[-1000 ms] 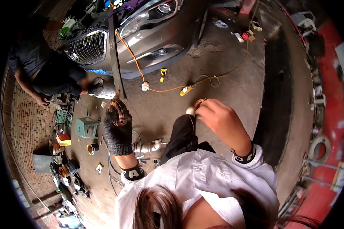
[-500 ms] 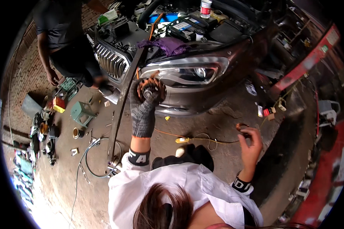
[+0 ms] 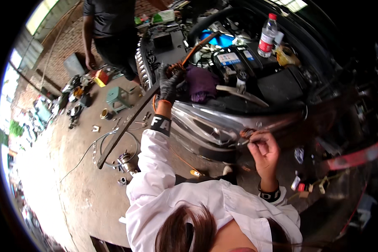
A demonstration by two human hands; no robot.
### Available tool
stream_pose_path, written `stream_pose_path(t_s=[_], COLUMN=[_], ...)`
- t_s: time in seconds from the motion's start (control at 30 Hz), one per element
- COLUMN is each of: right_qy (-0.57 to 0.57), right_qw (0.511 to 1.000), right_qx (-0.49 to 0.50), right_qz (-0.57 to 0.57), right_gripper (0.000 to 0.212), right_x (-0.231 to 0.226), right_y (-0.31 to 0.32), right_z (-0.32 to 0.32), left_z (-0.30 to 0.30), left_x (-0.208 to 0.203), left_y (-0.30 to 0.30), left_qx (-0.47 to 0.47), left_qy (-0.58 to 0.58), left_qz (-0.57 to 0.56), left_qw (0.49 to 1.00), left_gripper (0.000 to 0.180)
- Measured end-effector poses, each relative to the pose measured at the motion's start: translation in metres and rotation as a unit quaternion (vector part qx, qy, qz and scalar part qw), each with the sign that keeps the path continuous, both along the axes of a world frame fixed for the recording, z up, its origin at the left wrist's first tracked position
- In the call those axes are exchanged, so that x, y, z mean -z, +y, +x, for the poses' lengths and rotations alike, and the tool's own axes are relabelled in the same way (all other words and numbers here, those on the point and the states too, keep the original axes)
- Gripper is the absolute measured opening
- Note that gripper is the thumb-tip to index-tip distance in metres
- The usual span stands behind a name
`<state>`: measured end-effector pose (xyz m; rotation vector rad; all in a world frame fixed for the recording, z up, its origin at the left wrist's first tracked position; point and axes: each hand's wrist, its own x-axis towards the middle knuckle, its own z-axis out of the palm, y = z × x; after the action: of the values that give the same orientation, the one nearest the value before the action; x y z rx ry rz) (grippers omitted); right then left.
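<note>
My left hand [image 3: 169,87], in a dark knitted glove with an orange cuff, reaches forward to the front edge of the car's open engine bay. Its fingers are closed on a round part with copper-coloured windings [image 3: 177,68], partly hidden by the glove. Right beside it lies a crumpled purple cloth [image 3: 202,84], and a long flat bar [image 3: 128,126] slants down past the wrist. Bare and raised over the car's headlight side, my right hand [image 3: 264,153] pinches a small bundle of copper-coloured wire [image 3: 247,133] between thumb and fingers.
In the engine bay sit a battery [image 3: 233,61] and a red-capped bottle [image 3: 266,38]. A person in dark clothes [image 3: 113,25] stands at the far left. A green stool [image 3: 118,98], a hose [image 3: 77,168] and a metal tool [image 3: 126,163] are on the floor.
My left hand has carried the round part forward from before the headlight to the engine bay's edge. My right hand has risen slightly with the wire. The view has shifted.
</note>
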<state>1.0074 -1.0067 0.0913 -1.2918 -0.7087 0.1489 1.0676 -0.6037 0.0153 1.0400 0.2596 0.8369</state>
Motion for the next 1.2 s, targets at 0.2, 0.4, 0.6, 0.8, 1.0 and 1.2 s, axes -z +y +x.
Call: stream_pose_path(t_s=[0.2, 0.4, 0.6, 0.8, 1.0, 1.2], right_qy=[-0.009, -0.019, -0.019, -0.046, -0.103, -0.248], right_qw=[0.993, 0.992, 0.994, 0.994, 0.990, 0.961], right_qx=[-0.114, -0.118, -0.103, -0.094, -0.098, -0.113], right_qz=[0.036, 0.044, 0.023, -0.014, 0.001, -0.046], right_gripper=[0.016, 0.018, 0.018, 0.019, 0.034, 0.046], right_x=[-0.002, 0.001, -0.005, -0.015, -0.015, -0.020], right_y=[0.013, 0.027, 0.040, 0.064, 0.087, 0.108], right_z=[0.046, 0.055, 0.046, 0.029, 0.013, -0.002], left_z=[0.000, 0.000, -0.018, -0.056, -0.133, -0.174], left_x=[0.018, 0.026, 0.014, -0.017, -0.070, -0.078], left_y=[0.007, 0.023, 0.021, 0.013, -0.069, -0.145], left_qx=[-0.012, 0.016, -0.150, -0.122, 0.023, 0.204], left_qy=[0.075, 0.184, 0.379, 0.291, 0.024, 0.001], left_qz=[0.102, 0.199, 0.532, 0.560, 0.197, 0.085], left_qw=[0.992, 0.962, 0.742, 0.766, 0.980, 0.975], left_gripper=[0.050, 0.043, 0.063, 0.074, 0.064, 0.059])
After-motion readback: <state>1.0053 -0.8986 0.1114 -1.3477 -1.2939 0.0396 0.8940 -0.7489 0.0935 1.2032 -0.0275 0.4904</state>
